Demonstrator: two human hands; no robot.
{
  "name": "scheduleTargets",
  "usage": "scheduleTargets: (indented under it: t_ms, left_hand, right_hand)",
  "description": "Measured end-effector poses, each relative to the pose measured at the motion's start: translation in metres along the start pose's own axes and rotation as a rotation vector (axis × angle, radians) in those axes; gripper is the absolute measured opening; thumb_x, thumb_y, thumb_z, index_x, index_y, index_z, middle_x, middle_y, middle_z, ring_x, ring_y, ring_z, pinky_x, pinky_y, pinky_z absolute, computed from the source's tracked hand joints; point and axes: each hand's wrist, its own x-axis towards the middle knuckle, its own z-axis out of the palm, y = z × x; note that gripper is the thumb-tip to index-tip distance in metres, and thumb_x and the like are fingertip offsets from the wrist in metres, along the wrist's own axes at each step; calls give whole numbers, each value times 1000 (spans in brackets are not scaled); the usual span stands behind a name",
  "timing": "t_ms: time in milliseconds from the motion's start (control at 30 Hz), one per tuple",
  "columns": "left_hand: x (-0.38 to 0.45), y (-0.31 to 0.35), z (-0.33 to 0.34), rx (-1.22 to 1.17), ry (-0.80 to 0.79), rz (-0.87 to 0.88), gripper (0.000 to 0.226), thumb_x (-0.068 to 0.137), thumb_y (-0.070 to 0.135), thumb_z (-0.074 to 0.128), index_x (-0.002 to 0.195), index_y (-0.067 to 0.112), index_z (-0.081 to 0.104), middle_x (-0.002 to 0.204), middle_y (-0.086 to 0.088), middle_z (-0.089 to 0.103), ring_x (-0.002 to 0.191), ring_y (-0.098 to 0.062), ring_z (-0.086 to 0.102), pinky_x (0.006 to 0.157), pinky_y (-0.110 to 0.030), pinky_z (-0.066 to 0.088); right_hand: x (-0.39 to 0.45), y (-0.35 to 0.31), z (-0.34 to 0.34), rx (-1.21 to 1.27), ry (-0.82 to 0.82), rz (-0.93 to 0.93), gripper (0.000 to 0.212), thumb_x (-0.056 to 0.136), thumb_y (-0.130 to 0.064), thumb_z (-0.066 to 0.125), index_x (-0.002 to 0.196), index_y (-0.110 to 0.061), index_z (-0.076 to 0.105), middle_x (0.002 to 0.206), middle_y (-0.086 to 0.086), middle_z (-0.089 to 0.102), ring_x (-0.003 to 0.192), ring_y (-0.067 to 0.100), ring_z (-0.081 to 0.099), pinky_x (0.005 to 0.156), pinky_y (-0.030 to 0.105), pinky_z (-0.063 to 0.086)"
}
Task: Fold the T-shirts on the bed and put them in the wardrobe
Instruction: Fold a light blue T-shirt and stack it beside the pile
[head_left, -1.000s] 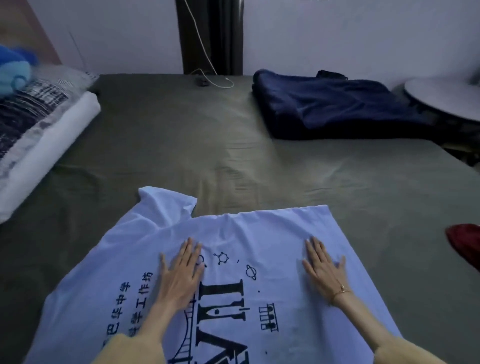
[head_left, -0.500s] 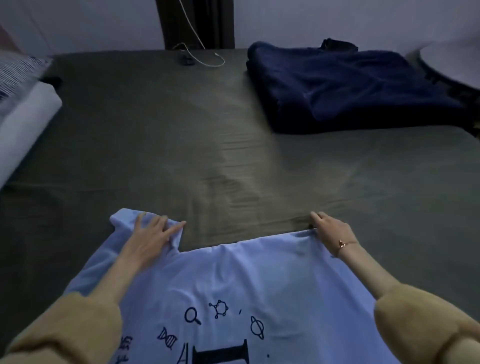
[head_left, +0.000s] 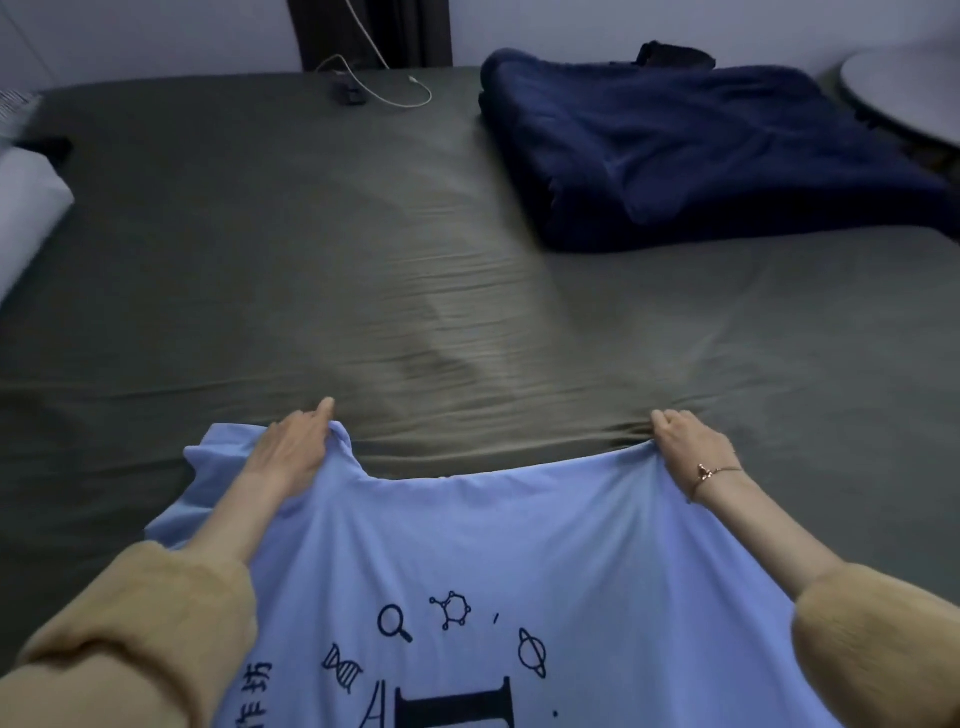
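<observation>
Olive-grey sheeting covers the bed (head_left: 363, 270), its surface smooth with shallow creases near the middle. We lean over the near edge, where the T-shirt (head_left: 519, 545) lies, a light blue knit garment with black print facing up. Legible print: a magnifying glass, a molecule ring, a DNA helix and a ringed planet, plus the Chinese characters 作坊 at the lower left; large black serif letters below are cut off by the frame edge and cannot be read.

Our left hand (head_left: 291, 449) grips the far edge of the T-shirt beside its sleeve, fingers curled over bunched fabric. Our right hand (head_left: 685, 441) pinches the opposite far corner, knuckles up, with a thin rose-gold bracelet (head_left: 709, 474) on the wrist. The cloth sags between the two grips. Both forearms wear fuzzy tan sleeves (head_left: 140, 623).

Further back, a folded navy blanket (head_left: 701, 150) of plush texture sits at the right, well apart from the T-shirt. A white cable (head_left: 395, 93) loops near the far wall. A white pillow (head_left: 26, 208) lies at the left edge.
</observation>
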Motion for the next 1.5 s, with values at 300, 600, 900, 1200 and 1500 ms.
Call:
scheduleTargets:
  t_ms: [300, 600, 900, 1200, 1500]
  left_hand:
    - [9, -1, 9, -68, -29, -39, 12, 93, -1, 30, 93, 11, 29, 106, -25, 59, 101, -42, 56, 77, -42, 37]
    - [3, 0, 6, 39, 7, -17, 10, 101, 21, 26, 102, 18, 36, 115, 1, 57, 114, -21, 48, 94, -41, 30]
    - [-32, -104, 17, -610, 264, -699, 39, 99, 26, 43, 121, -5, 52, 130, -33, 45, 125, -43, 38, 104, -44, 26]
    - [-46, -129, 14, -1140, 32, -520, 23, 82, 25, 70, 60, 30, 75, 79, 2, 68, 94, -15, 59, 91, -28, 38]
    - [-46, -130, 20, -1250, 52, -661, 58, 49, 73, 62, 85, 28, 71, 123, -1, 54, 124, -21, 41, 104, -28, 24]
  right_hand:
    - [-1, -2, 9, -77, 93, 58, 28, 88, -12, 41, 116, -16, 41, 118, -2, 53, 118, 17, 43, 88, 33, 37]
    - [-3, 1, 14, -136, 243, 86, 43, 38, 4, 80, 72, -6, 55, 68, 13, 53, 63, 29, 55, 55, 35, 42]
    - [4, -108, -19, 218, 399, -182, 22, 65, -4, 31, 68, -12, 52, 68, 8, 53, 61, 28, 58, 49, 33, 45]
    - [18, -268, -74, 841, -130, -241, 41, 85, -56, 54, 89, -17, 67, 97, 2, 68, 96, 23, 57, 89, 37, 38]
    - [36, -279, -68, 1117, 31, -294, 10, 78, -10, 72, 88, -9, 68, 79, 0, 64, 78, 17, 56, 66, 19, 38]
